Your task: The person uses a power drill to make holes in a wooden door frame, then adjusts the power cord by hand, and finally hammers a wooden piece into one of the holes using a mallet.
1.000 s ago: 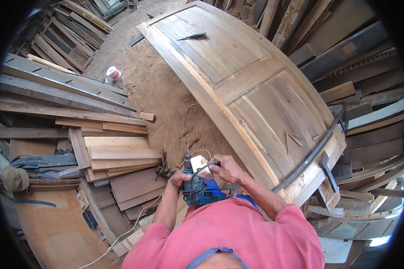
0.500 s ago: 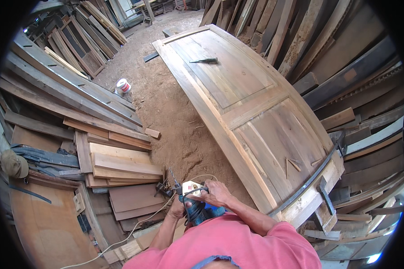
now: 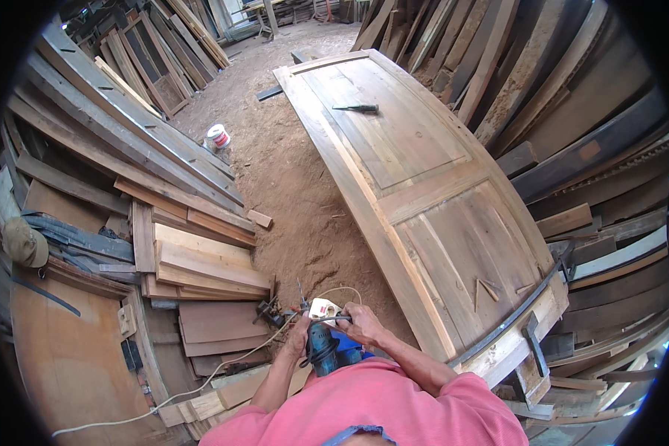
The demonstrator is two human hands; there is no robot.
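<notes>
Power drill (image 3: 322,349), teal, one: close before the person's pink shirt (image 3: 409,405), bit pointing away from the body. Socket block (image 3: 325,308), white: above the drill, between the hands. Left hand (image 3: 298,336): fingers curled at the drill's side; whether they also grip the block cannot be told. Right hand (image 3: 365,325): fingers closed on a black cord (image 3: 333,319) at the block's right. Panelled wooden door (image 3: 427,178): lying flat to the right, bearing a dark-handled tool (image 3: 360,108) and slim wooden pieces (image 3: 487,291). Tub (image 3: 218,137), white: on the dusty floor (image 3: 293,193).

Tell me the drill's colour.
The drill is teal, with a dark cord against it; it shows in the head view.
</notes>
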